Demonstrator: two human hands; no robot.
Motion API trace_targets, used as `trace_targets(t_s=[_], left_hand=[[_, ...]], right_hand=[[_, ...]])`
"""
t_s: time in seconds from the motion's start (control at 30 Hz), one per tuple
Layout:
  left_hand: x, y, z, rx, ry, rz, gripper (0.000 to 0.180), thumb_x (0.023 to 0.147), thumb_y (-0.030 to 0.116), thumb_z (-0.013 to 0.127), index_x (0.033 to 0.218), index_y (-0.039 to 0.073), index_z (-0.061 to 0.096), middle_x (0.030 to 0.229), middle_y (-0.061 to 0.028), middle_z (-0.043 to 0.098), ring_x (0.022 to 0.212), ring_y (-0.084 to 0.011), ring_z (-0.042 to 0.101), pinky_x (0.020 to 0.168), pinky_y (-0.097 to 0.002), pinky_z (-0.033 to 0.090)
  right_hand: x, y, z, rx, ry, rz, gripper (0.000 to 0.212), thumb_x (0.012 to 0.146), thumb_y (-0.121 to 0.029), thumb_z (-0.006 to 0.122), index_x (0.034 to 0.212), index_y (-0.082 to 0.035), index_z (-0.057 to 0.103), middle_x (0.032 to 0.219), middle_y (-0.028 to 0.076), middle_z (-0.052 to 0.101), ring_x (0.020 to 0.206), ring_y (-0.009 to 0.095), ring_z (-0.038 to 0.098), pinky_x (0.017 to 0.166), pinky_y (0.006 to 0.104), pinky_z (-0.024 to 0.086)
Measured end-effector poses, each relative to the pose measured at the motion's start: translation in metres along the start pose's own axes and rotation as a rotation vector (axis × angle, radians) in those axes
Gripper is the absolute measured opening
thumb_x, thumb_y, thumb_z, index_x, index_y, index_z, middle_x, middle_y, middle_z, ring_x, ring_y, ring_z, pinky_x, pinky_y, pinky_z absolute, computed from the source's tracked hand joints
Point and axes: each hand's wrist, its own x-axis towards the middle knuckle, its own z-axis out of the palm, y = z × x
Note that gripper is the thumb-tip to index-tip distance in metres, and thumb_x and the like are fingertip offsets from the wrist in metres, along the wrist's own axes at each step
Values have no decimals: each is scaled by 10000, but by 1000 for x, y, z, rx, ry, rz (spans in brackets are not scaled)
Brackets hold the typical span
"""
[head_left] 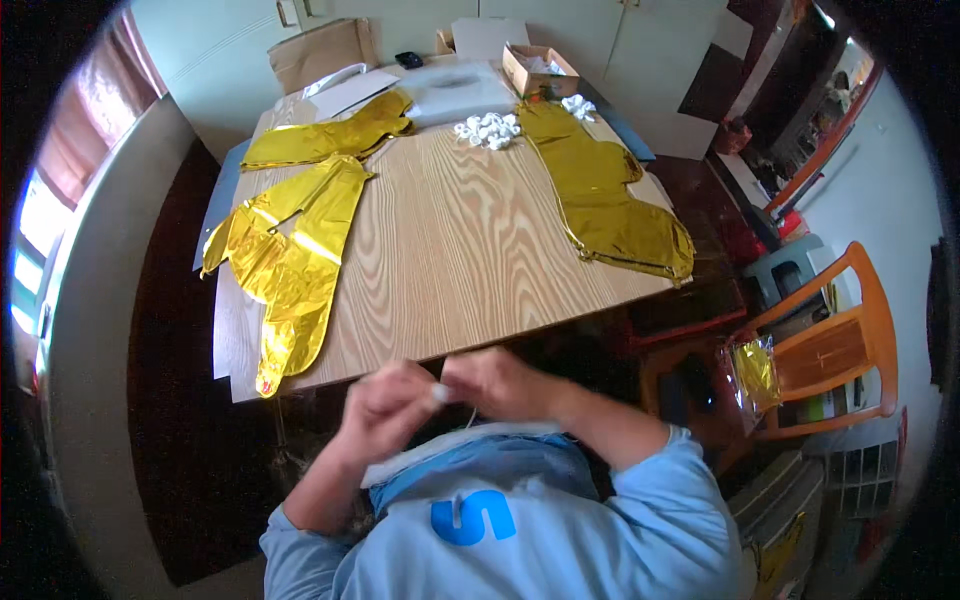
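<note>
"Two grips are meeting in front of your chest; what are you holding?"

"Your left hand point(388, 405) is closing its fingertips on a small white piece point(440, 393), between the two grips and just short of the tabletop point(450, 260). Your right hand point(498, 383) is curling just beside it, but blur is hiding the fingers, so I cannot tell whether that grip is holding anything."

"How is the piece likely to be handling?"

"You are probably dealing with something very light, so it is giving your fingers little to feel. Blur is masking its make; I am guessing soft rather than stiff, and easy to drop rather than easy to break."

"And where are you best taking hold?"

"By its body, with thumb and forefinger pads facing each other, leaving its end showing. A thin white strand point(472, 416) is hanging just below the right grip; I cannot tell whether it is joined, so you are wiser not tugging it."

"What is lying beyond the grips?"

"White bundles point(488, 130) are sitting far ahead; gold foil shapes point(300, 275) are lying ahead on both sides, looking slick and thin."
</note>
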Motion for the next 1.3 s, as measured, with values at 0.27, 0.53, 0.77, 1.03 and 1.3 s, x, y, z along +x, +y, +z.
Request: trace_targets(t_s=[0.27, 0.53, 0.77, 1.03, 1.3], left_hand=[[-2, 15, 13, 265, -133, 66, 308, 693, -69, 622, 962, 67, 687, 814, -97, 614, 766, -252, 585, 685, -343, 473], [0, 3, 8, 349, 5, 117, 265, 733, -46, 660, 972, 66, 686, 844, -91, 611, 751, -212, 578, 641, -299, 468], [-12, -26, 7, 505, -79, 228, 261, 699, -39, 669, 937, 68, 685, 827, -90, 607, 713, -247, 568, 619, -365, 424], [-9, -28, -8, 509, -69, 113, 279, 728, -36, 644, 979, 78, 684, 848, -80, 611, 753, -240, 575, 679, -334, 447], [0, -18, -2, 462, 61, 88, 280, 708, -65, 660, 950, 75, 681, 835, -54, 602, 730, -218, 583, 679, -325, 446]], right_hand=[[12, -21, -17, 40, 138, 41, 200, 915, -215, 541, 824, -38, 556, 707, 160, 545, 686, 311, 598, 609, 359, 462], [17, -15, -23, 56, 216, 45, 118, 885, -143, 567, 848, -33, 544, 719, 150, 558, 682, 268, 605, 623, 346, 472], [12, -26, -16, -83, 216, -64, 191, 918, -180, 531, 794, -35, 527, 682, 130, 522, 649, 276, 576, 567, 349, 441], [4, -33, -7, 55, 59, -146, 106, 876, -90, 550, 784, -42, 529, 699, 118, 528, 652, 268, 578, 612, 344, 455], [3, -26, -7, 7, 29, -84, 163, 909, -142, 531, 784, -38, 529, 701, 90, 542, 636, 212, 567, 587, 302, 448]])
